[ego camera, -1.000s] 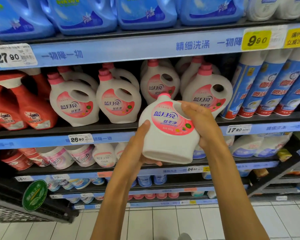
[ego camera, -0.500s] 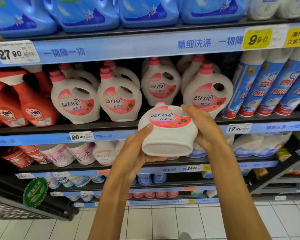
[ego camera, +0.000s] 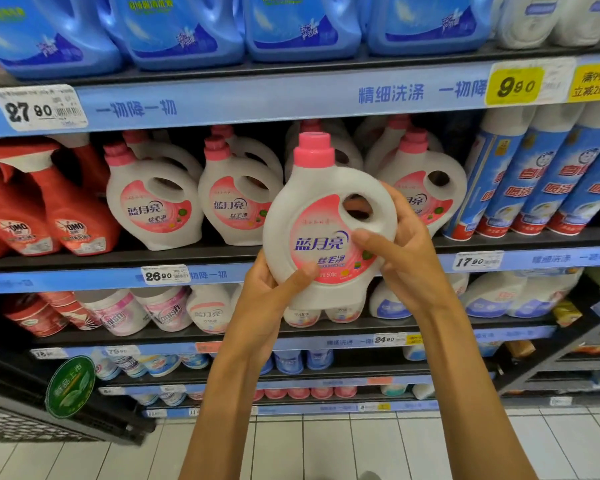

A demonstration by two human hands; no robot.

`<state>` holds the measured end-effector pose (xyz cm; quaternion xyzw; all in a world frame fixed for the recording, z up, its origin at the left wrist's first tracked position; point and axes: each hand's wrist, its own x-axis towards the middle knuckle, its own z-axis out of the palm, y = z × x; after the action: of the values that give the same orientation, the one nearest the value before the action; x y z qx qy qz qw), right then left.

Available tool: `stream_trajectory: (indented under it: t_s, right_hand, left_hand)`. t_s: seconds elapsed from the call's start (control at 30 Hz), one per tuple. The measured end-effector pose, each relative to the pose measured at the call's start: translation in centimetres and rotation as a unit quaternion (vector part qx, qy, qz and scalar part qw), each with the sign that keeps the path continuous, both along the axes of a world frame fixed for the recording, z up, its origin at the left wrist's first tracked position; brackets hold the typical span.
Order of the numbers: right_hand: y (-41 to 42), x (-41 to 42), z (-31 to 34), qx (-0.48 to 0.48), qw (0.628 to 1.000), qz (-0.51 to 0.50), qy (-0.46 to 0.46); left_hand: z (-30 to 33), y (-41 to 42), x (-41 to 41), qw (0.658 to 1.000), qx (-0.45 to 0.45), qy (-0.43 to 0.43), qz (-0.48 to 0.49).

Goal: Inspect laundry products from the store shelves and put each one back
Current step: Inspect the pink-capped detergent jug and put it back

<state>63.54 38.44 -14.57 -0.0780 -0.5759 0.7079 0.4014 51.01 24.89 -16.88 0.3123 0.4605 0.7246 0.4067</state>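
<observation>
One white detergent bottle (ego camera: 326,230) with a pink cap (ego camera: 314,148) stands upright in the air in front of the middle shelf (ego camera: 118,258), its pink label facing the camera and its handle loop on the right side. Both hands hold it. The left hand (ego camera: 271,292) cups its lower left corner, thumb laid across the lower edge of the label. The right hand (ego camera: 402,251) wraps around the bottle's handle side, thumb pressed on the front just beside the label. Behind the bottle, matching white bottles (ego camera: 153,202) with pink caps stand in rows on that shelf. Left of the bottle, red spray bottles (ego camera: 63,209) lean on the same shelf; right of it stand tall blue and white spray cans (ego camera: 534,181). Above it, big blue jugs (ego camera: 181,29) fill the top shelf. Below the bottle lies white floor tile (ego camera: 291,448).
</observation>
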Motion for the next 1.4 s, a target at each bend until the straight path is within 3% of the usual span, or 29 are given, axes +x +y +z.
stream_trajectory:
  t_s: [0.2,0.37,0.53,0.6,0.7,0.8,0.87,0.93,1.0,1.07,1.2,1.3,1.4]
  right_hand:
    - [-0.8,0.0,0.4,-0.015,0.999,-0.038,0.018]
    - [-0.7,-0.1,0.4,-0.011,0.996,-0.078,0.030]
    - [-1.6,-1.3,0.8,0.013,0.973,-0.215,-0.077]
    - [-2.3,-1.8,1.2,0.036,0.964,-0.248,-0.086]
    - [-3.7,-3.0,1.8,0.025,0.975,-0.195,-0.100]
    - [-4.4,-4.1,2.3,-0.013,0.968,-0.230,-0.103]
    - [-3.9,-4.0,2.6,-0.021,0.961,-0.259,-0.094]
    - [-2.8,-3.2,2.9,-0.036,0.966,-0.239,-0.092]
    - [-1.4,-1.9,2.9,-0.072,0.984,-0.155,-0.041]
    - [-0.2,-0.8,2.8,-0.098,0.993,-0.058,0.010]
    - [0.8,-0.1,2.2,-0.113,0.992,0.060,0.017]
    - [0.9,-0.3,2.1,-0.100,0.995,0.021,-0.020]
    - [0.4,-0.7,1.6,-0.033,0.995,-0.063,-0.068]
  left_hand:
    - [0.1,-0.3,-0.2,0.998,0.006,0.066,-0.011]
    - [0.8,-0.5,0.6,0.984,-0.024,0.175,-0.020]
    - [0.2,0.6,1.9,0.986,-0.020,0.150,0.071]
    - [0.0,1.1,2.3,0.970,-0.030,0.196,0.139]
    - [-0.3,1.6,2.8,0.927,-0.036,0.313,0.205]
    - [-0.4,1.9,3.2,0.901,-0.040,0.382,0.201]
    - [-0.6,1.7,2.8,0.897,-0.047,0.414,0.149]
    - [-0.7,1.4,1.8,0.925,-0.031,0.373,0.061]
    - [-0.6,1.1,0.7,0.965,-0.026,0.257,0.047]
    - [-0.2,1.0,-0.1,0.979,-0.064,0.186,0.059]
    - [-0.3,1.3,0.2,0.995,-0.063,0.073,0.002]
    - [-0.3,1.6,1.3,0.994,-0.037,0.048,0.093]
    - [0.0,2.0,1.8,0.983,-0.007,0.077,0.164]
